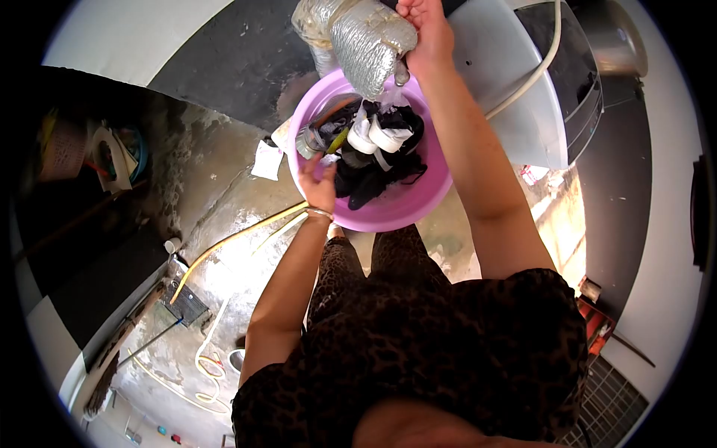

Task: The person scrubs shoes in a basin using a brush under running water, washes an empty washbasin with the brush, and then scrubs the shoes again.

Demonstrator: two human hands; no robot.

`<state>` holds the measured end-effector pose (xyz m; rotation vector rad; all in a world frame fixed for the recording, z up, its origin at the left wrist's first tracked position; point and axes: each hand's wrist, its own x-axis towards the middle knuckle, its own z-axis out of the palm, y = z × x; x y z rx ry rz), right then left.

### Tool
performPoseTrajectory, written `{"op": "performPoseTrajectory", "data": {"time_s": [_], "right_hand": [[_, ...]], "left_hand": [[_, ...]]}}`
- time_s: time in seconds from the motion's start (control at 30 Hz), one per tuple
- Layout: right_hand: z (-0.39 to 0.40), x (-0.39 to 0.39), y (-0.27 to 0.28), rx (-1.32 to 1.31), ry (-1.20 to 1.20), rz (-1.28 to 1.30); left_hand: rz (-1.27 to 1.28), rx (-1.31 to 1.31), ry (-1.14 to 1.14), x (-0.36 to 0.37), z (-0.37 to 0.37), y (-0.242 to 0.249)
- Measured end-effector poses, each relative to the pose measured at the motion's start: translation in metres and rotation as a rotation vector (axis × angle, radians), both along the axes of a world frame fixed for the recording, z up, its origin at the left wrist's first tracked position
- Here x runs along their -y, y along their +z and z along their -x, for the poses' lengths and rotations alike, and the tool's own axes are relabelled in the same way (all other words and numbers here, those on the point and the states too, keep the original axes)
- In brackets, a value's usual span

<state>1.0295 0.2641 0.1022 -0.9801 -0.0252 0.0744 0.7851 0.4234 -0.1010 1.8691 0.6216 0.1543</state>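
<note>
A pink basin (437, 187) stands in front of my legs with dark wet items (366, 187) in it. White, shoe-like pieces (390, 139) lie on top of them. My left hand (318, 185) is at the basin's left rim, its fingers apart, beside a greyish clear container (305, 142). Water runs into the basin from a metal tap (402, 75) under silver foil wrapping (366, 41). My right hand (432, 37) is raised beside the tap with curled fingers; what they grip is hidden at the top edge.
A large grey tub (515, 112) stands right of the basin, with a pale hose (534, 75) over it. A yellow hose (231, 237) crosses the wet floor on the left. White paper (267, 160) lies beside the basin. A floor drain (188, 306) is lower left.
</note>
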Motion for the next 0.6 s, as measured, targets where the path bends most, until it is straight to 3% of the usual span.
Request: {"op": "performPoseTrajectory", "data": {"time_s": [0.1,0.17,0.2,0.23,0.27,0.3,0.37,0.4,0.5,0.53,0.6], "right_hand": [[0.004,0.006,-0.012,-0.264,-0.021,-0.269],[-0.002,0.017,-0.087,-0.355,-0.038,0.297],[0.000,0.028,-0.135,-0.270,0.101,0.817],[0.017,0.041,-0.172,-0.017,0.283,1.441],[0.040,0.049,-0.194,0.212,0.407,1.840],[0.058,0.052,-0.199,0.188,0.465,1.898],[0.071,0.054,-0.185,-0.328,0.534,1.543],[0.074,0.055,-0.182,-0.242,0.464,1.606],[0.061,0.072,-0.229,-0.085,0.528,1.466],[0.063,0.073,-0.235,-0.049,0.417,1.421],[0.061,0.079,-0.235,-0.143,0.410,1.219]], "left_hand": [[-0.057,0.017,-0.167,0.036,-0.022,0.040],[-0.112,-0.007,-0.224,0.050,-0.041,0.046],[-0.125,-0.023,-0.239,0.057,-0.050,0.050],[-0.138,-0.039,-0.255,0.064,-0.059,0.051],[-0.187,-0.115,-0.265,0.073,-0.069,0.049],[-0.236,-0.166,-0.300,0.081,-0.076,0.050],[-0.334,-0.274,-0.367,0.096,-0.088,0.054],[-0.396,-0.342,-0.392,0.101,-0.094,0.038],[-0.443,-0.371,-0.419,0.102,-0.100,0.039],[-0.442,-0.345,-0.357,0.102,-0.099,0.036],[-0.408,-0.300,-0.276,0.100,-0.098,0.031]]}}
